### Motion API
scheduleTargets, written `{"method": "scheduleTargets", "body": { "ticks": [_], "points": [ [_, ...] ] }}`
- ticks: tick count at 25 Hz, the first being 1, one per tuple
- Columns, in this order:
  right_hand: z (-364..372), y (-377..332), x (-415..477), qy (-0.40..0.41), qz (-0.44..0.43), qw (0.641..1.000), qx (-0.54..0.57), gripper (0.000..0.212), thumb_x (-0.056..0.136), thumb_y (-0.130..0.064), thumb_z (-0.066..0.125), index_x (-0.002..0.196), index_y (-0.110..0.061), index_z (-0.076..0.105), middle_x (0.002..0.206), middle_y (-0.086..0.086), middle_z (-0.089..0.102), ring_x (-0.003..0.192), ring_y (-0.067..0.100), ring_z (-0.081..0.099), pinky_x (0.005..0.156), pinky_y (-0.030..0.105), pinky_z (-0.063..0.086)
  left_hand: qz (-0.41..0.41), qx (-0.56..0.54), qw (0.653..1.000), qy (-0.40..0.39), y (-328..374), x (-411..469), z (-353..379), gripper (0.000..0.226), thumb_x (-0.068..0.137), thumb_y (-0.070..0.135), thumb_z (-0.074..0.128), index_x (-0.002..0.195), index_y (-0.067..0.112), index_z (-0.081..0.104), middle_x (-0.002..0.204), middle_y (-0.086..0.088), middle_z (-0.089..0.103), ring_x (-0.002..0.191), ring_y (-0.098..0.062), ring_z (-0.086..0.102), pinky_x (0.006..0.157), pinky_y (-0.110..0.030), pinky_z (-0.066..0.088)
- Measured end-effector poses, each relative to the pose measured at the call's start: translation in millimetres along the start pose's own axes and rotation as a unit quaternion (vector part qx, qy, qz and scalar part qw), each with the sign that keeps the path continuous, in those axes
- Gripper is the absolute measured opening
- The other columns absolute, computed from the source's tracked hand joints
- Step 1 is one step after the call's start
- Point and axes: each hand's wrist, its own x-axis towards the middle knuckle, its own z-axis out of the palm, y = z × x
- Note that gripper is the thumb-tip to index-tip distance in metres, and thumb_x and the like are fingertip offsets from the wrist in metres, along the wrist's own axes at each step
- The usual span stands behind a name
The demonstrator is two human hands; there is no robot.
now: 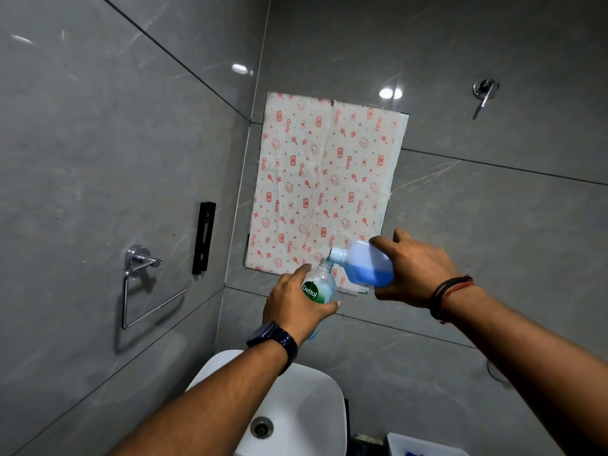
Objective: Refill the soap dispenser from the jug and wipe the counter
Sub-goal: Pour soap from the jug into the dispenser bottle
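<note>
Two bare hands hold two bottles together above a white sink (316, 406), in a corner of grey tiled wall. The left hand (292, 307), with a dark watch on its wrist, wraps its fingers and thumb round the clear soap dispenser (320, 286), which has a green label and is tipped with its open neck leaning toward the other bottle. The right hand (414, 271), with cords round its wrist, grips the base of the jug (365, 263), a pale plastic bottle lying almost on its side with blue liquid pooled along its lower wall.

The jug's mouth sits just above and touching the dispenser's neck, probably so the soap runs straight in. Holding both over the sink likely means any drips fall into it.

Any stream between the two mouths is too thin to make out, and the left hand hides most of the dispenser, so its level is unclear. The pump top and the counter are not in view. A white tub (418, 445) right of the sink is cut off by the frame.
</note>
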Motion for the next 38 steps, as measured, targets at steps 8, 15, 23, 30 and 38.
{"method": "scheduleTargets", "body": {
  "ticks": [8,15,23,30,38],
  "points": [
    [0.6,-1.2,-1.1,-0.004,0.000,1.000,0.003,0.079,0.072,-0.047,0.072,0.137,-0.030,0.030,0.124,0.005,0.046,0.086,0.018,0.049,0.071,0.032,0.053,-0.001,0.008,1.000,0.005,-2.0,-1.1,-0.5,0.086,0.058,0.057,0.079,0.132,0.029,0.046,0.122,0.003,0.058,0.106,-0.016,0.054,0.082,-0.034,0.054],
    [-0.5,0.2,-0.7,-0.003,-0.001,1.000,-0.002,0.080,0.072,-0.047,0.073,0.137,-0.030,0.030,0.123,0.004,0.046,0.081,0.015,0.041,0.071,0.032,0.053,-0.001,0.007,1.000,0.003,-1.8,-2.0,-0.8,0.086,0.057,0.058,0.079,0.131,0.030,0.047,0.121,0.003,0.058,0.104,-0.016,0.055,0.083,-0.034,0.054],
    [-0.7,1.8,-1.9,-0.003,0.001,1.000,0.001,0.080,0.071,-0.047,0.073,0.137,-0.031,0.030,0.121,0.004,0.047,0.080,0.016,0.042,0.068,0.032,0.052,0.003,0.009,1.000,-0.004,1.1,-1.7,-2.5,0.085,0.058,0.056,0.080,0.131,0.030,0.045,0.121,0.003,0.057,0.103,-0.016,0.054,0.080,-0.030,0.052],
    [-2.3,2.2,-2.9,-0.007,0.000,1.000,-0.001,0.081,0.071,-0.047,0.073,0.138,-0.030,0.030,0.120,0.004,0.047,0.081,0.016,0.042,0.068,0.030,0.051,0.003,0.009,1.000,-0.006,2.6,-2.5,-2.1,0.084,0.059,0.055,0.080,0.131,0.030,0.045,0.122,0.002,0.057,0.105,-0.017,0.054,0.081,-0.032,0.053],
    [-2.6,2.0,-2.9,-0.009,-0.001,1.000,-0.001,0.080,0.072,-0.047,0.073,0.137,-0.030,0.030,0.121,0.004,0.047,0.081,0.015,0.041,0.069,0.030,0.050,0.000,0.010,1.000,-0.008,2.8,-1.7,-1.8,0.086,0.059,0.055,0.080,0.133,0.030,0.044,0.123,0.002,0.056,0.106,-0.016,0.053,0.080,-0.030,0.051]
  ]
}}
